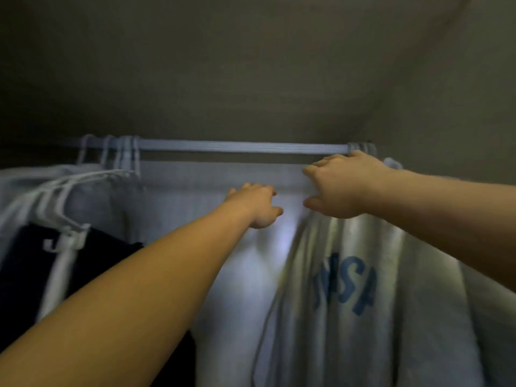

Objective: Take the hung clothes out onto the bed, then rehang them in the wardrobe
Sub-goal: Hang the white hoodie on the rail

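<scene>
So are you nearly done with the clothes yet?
Hard to say which half. Clothes hang at both ends of the rail: white hangers bunched on the left, the NASA shirt on the right, the middle bare. In hand: the right hand is at the shirt's top by the rail, the left hand reaches beside it. Left to do: unclear, since the shirt could be coming off or going back.

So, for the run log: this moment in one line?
place: wardrobe rail | left hand: reaching beside NASA sweatshirt, grip unclear | right hand: at sweatshirt's top under rail, grip unclear | hangers: bunched at rail's left
</scene>
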A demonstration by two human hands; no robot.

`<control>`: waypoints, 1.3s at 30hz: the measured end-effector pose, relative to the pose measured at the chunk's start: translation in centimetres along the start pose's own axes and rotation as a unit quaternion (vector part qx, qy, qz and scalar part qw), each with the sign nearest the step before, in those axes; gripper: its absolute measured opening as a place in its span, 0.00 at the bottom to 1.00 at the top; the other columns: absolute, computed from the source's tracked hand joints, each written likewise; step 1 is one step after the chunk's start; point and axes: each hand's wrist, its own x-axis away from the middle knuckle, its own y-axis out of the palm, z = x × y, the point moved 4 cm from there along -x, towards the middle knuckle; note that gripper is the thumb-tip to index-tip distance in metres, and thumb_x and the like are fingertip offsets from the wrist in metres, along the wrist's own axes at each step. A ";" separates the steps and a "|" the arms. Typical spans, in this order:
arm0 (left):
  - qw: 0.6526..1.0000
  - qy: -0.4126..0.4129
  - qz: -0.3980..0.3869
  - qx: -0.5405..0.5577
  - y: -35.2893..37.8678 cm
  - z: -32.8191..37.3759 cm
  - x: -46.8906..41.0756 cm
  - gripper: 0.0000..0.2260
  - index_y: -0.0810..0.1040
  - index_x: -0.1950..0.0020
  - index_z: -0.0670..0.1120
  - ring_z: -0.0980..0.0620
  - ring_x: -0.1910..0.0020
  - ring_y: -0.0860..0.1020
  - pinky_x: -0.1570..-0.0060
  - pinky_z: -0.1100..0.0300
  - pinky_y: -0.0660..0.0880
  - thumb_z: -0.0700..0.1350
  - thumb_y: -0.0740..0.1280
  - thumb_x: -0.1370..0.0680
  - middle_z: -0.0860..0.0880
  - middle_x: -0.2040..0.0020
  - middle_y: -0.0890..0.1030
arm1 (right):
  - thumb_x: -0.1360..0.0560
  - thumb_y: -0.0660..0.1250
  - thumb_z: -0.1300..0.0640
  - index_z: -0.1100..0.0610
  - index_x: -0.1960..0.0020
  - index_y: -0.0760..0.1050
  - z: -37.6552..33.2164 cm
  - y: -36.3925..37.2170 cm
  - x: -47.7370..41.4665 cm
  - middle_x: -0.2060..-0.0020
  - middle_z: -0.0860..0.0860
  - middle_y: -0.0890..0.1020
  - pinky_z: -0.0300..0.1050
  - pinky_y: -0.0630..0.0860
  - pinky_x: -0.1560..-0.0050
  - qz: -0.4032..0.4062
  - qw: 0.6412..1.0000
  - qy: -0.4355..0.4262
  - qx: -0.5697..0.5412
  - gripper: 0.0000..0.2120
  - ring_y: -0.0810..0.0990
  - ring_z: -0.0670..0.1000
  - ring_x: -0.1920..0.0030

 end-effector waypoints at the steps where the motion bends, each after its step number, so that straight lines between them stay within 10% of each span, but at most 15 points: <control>1: 0.999 -0.017 -0.004 -0.046 -1.2 -1.2 0.8 0.26 0.64 0.23 0.53 0.44 0.25 0.61 0.28 0.42 0.58 0.60 0.60 0.20 0.47 0.24 0.65 | 0.24 0.56 0.37 0.51 0.32 0.67 -1.1 -0.3 -0.7 0.33 0.51 0.74 0.56 0.68 0.35 0.008 1.000 -0.008 -0.021 0.27 0.72 0.56 0.33; 11: 0.904 -0.222 -0.079 -0.356 -10.6 -10.1 9.6 0.20 0.69 0.28 0.47 0.38 0.27 0.62 0.30 0.40 0.60 0.45 0.63 0.20 0.42 0.26 0.66 | 0.22 0.58 0.40 0.49 0.28 0.65 -12.4 -3.3 -5.5 0.33 0.54 0.74 0.54 0.73 0.42 0.042 0.956 -0.071 -0.283 0.25 0.74 0.59 0.35; 31: 0.941 -0.307 0.000 -0.144 -12.2 -12.5 13.8 0.12 0.76 0.37 0.40 0.42 0.42 0.78 0.41 0.49 0.77 0.39 0.61 0.19 0.40 0.39 0.78 | 0.22 0.58 0.63 0.63 0.50 0.78 -21.3 -2.8 -11.0 0.52 0.62 0.84 0.56 0.80 0.51 -0.045 0.678 -0.016 -0.733 0.10 0.82 0.63 0.50; 39: 0.978 -0.196 0.026 -0.070 -10.4 -6.9 11.8 0.11 0.69 0.61 0.44 0.50 0.66 0.73 0.70 0.58 0.67 0.42 0.61 0.18 0.45 0.61 0.73 | 0.19 0.56 0.57 0.60 0.41 0.75 -16.8 0.3 -10.2 0.61 0.54 0.82 0.48 0.79 0.59 -0.072 0.588 0.039 -0.804 0.12 0.82 0.54 0.60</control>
